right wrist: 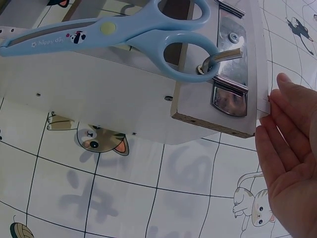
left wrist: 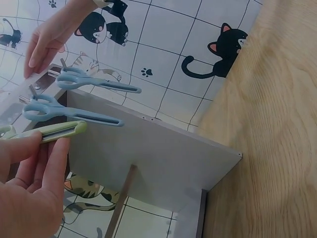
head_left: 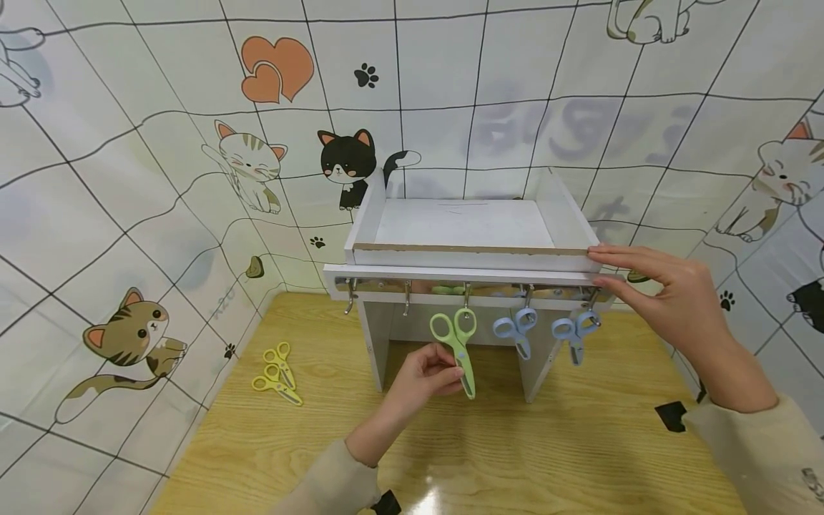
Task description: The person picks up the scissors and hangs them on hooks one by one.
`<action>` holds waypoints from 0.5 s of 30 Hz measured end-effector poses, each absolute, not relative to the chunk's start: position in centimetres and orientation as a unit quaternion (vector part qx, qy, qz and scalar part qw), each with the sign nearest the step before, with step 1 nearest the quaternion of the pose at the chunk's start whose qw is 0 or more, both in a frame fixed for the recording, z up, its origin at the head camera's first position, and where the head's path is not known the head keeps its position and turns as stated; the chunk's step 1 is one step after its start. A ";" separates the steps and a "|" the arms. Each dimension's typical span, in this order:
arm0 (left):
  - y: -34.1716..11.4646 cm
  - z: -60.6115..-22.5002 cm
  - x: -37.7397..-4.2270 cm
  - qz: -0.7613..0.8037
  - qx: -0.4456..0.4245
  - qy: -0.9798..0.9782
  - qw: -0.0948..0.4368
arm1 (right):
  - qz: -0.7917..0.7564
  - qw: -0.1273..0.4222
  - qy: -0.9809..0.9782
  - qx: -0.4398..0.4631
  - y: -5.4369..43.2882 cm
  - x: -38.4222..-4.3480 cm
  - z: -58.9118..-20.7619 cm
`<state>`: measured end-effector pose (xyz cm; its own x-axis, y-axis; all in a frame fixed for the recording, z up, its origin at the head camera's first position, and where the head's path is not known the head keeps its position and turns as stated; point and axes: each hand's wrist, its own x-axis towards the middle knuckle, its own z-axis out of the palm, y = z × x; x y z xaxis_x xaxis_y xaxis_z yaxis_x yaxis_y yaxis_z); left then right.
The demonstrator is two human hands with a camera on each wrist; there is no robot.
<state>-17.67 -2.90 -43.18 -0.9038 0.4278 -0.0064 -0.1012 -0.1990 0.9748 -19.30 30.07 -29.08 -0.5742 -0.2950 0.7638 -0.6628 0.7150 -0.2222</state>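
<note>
My left hand (head_left: 425, 375) pinches a pair of green scissors (head_left: 465, 365) by the blade end, thumb against fingers. The handle loops point up, right at the middle hook (head_left: 466, 292) of a metal hook rail on a white wooden shelf (head_left: 476, 259). To the right, two pairs of light-blue scissors (head_left: 523, 347) (right wrist: 106, 34) hang by their handles from hooks, blades down. My right hand (head_left: 676, 290) touches the shelf's right end with its fingers fairly straight, as the right wrist view also shows.
Two pairs of yellow scissors (head_left: 286, 392) lie overlapping on the wooden table (head_left: 270, 458), left of the shelf. The two left hooks (head_left: 407, 297) carry nothing. A cat-printed sheet (head_left: 438, 64) stands behind and on both sides. Black patches (head_left: 672, 416) mark the table.
</note>
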 end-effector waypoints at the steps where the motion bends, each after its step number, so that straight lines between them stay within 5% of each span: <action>1: -2.8 -43.3 -17.7 0.764 0.133 0.608 0.173 | 0.255 0.370 -0.848 0.283 30.0 -19.3 -29.1; 15: -3.3 -44.9 -17.8 0.763 0.110 0.613 0.173 | 0.263 0.377 -0.840 0.286 30.0 -19.5 -29.4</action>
<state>-17.80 -3.31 -44.85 -0.9160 0.3990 -0.0429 -0.1284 -0.1900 0.9734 -19.47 30.03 -29.37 -0.5511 -0.2826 0.7852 -0.6799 0.6975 -0.2262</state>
